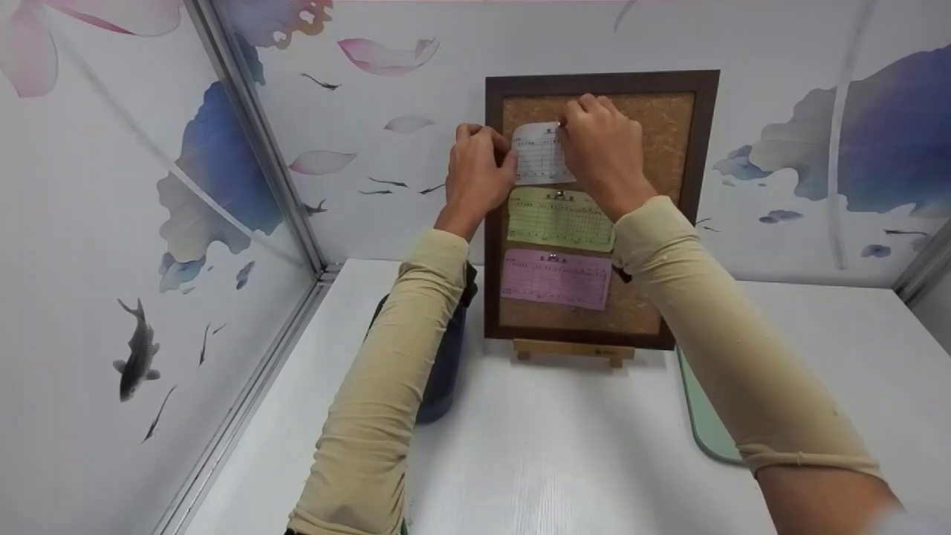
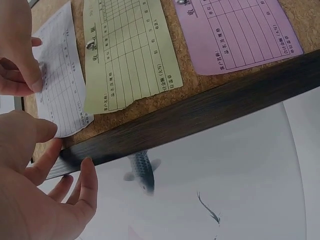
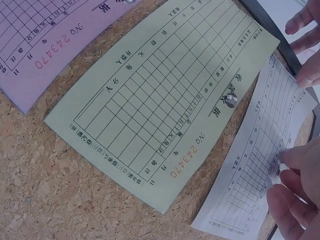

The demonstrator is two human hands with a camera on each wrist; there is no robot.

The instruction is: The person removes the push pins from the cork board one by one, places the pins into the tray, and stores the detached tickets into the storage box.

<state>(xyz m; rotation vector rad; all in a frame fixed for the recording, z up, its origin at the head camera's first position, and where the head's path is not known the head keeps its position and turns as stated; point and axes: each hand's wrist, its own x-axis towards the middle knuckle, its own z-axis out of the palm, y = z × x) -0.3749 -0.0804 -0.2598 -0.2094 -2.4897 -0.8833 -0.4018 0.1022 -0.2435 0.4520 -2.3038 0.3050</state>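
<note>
Three slips sit on the cork board [image 1: 672, 148]; I see the white slip [image 1: 536, 156] topmost, above the green slip [image 1: 559, 219] and pink slip [image 1: 556, 279]; my left hand [image 1: 475, 174] pinches its left edge; my right hand [image 1: 602, 152] presses fingertips on its top.

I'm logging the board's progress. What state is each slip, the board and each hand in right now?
White slip: top of board, held flat by both hands, no pin visible.
Green slip: pinned at its top, middle of board.
Pink slip: pinned at its top, lowest.
Cork board: upright on a wooden stand.
Left hand: on the white slip's left edge.
Right hand: pressing the white slip's top.
</note>
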